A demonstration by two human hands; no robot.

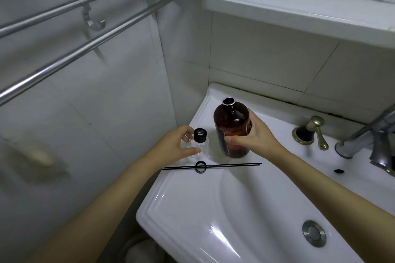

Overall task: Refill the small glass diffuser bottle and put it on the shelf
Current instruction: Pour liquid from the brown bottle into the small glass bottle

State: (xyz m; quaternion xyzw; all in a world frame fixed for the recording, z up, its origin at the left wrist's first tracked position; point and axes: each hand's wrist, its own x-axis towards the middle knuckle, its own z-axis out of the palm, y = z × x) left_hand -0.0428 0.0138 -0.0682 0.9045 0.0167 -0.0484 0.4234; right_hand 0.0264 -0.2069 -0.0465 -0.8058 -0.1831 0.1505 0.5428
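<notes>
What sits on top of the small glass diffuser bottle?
A black collar, open at its centre. The left hand hides the left side of the small glass diffuser bottle.

No lettering is legible anywhere; the amber bottle [232,128] shows a label edge, too dark to read.

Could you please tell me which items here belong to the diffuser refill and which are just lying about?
Belongs to the job: small glass diffuser bottle, amber refill bottle, black reeds, black ring.
Just there: towel rail, brass tap handle, sink drain.
</notes>
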